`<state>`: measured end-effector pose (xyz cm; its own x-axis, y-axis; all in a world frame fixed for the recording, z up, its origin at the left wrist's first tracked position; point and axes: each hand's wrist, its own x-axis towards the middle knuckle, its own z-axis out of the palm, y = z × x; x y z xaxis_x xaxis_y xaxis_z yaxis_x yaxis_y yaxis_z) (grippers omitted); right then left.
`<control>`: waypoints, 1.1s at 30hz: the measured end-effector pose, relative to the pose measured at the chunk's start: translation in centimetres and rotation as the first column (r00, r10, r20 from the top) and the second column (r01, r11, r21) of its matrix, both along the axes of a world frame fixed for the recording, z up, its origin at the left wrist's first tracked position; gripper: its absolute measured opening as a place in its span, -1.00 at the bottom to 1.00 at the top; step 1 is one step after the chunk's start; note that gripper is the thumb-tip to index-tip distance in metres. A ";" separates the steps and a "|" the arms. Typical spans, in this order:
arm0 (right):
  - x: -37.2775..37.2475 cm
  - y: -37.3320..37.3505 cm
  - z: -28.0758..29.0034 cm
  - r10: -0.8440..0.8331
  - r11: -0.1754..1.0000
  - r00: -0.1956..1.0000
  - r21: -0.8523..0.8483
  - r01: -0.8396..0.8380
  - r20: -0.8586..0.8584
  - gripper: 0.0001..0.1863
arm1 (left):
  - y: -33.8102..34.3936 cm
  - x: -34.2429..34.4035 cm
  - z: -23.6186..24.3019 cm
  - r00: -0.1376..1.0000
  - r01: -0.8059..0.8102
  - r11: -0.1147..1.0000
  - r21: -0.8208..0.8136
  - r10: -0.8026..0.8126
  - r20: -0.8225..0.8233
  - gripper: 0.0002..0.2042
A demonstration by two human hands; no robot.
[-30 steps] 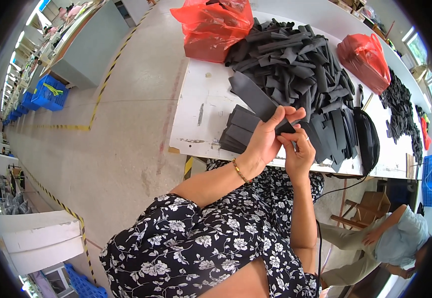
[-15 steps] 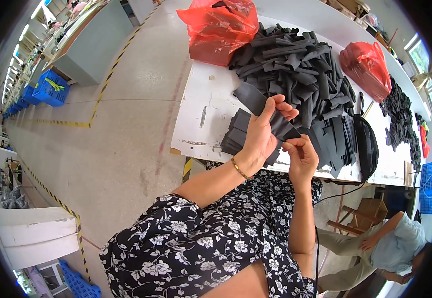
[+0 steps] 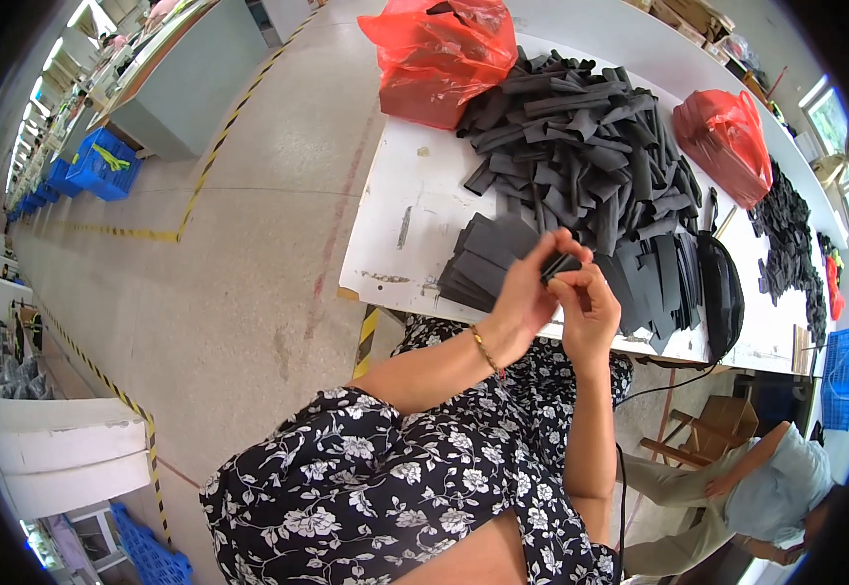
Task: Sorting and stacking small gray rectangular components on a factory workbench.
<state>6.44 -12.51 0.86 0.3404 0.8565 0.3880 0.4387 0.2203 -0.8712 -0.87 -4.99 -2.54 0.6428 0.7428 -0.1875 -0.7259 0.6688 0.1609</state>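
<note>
Both my hands meet over the front edge of the white table [image 3: 385, 214]. A dark grey strip of cloth-like material [image 3: 563, 265], folded or rolled small, shows between my fingers. My left hand [image 3: 530, 292], with a beaded bracelet at its wrist, curls around the strip and is slightly blurred. My right hand [image 3: 590, 312] pinches its near end between thumb and fingers. Just left of my hands lies a loose stack of flat dark strips [image 3: 468, 268]. To their right stands another fanned stack [image 3: 653, 283]. Behind rises a big heap of curled dark strips [image 3: 580, 146].
A red plastic bag [image 3: 439, 68] stands at the table's far left, another red bag [image 3: 725, 141] at the right. A black pouch [image 3: 720, 292] lies by the right stack. A person in a light blue shirt [image 3: 780, 487] sits at lower right. Blue crates [image 3: 102, 164] stand on the floor.
The strip, earlier stretched long across my left palm, now shows only as a small folded piece between my fingers. My left hand has lowered and turned toward my right hand.
</note>
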 end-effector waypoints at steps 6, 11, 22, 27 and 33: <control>-0.2 -0.9 0.7 -0.131 0.990 0.980 0.075 0.121 0.152 -0.61 | 3.4 -1.3 2.9 0.981 -0.181 0.960 0.215 0.193 -0.036 -0.74; 1.0 0.0 -0.2 -0.131 0.991 0.895 0.074 0.110 0.427 -0.68 | 3.3 -1.0 3.0 0.981 -0.174 0.948 0.267 0.192 -0.041 -0.73; 0.5 0.1 -0.2 -0.180 0.969 0.893 0.233 0.088 0.412 -0.81 | 0.6 -0.9 2.4 0.991 -0.115 0.948 0.297 0.131 -0.035 -0.68; 0.6 0.0 -0.1 -0.155 0.978 0.906 0.189 0.085 0.395 -0.82 | 0.5 -1.0 2.4 0.987 -0.113 0.957 0.267 0.138 -0.077 -0.68; 0.0 0.2 -0.3 -0.165 0.985 0.984 -0.059 0.161 -0.068 -0.79 | 1.1 -0.8 2.4 0.983 -0.108 0.941 0.322 0.149 -0.107 -0.66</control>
<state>6.45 -12.29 0.59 0.5029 0.8060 0.3122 0.3999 0.1033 -0.9107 -1.64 -3.94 -0.14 0.5241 0.8516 -0.0059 -0.7617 0.4719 0.4440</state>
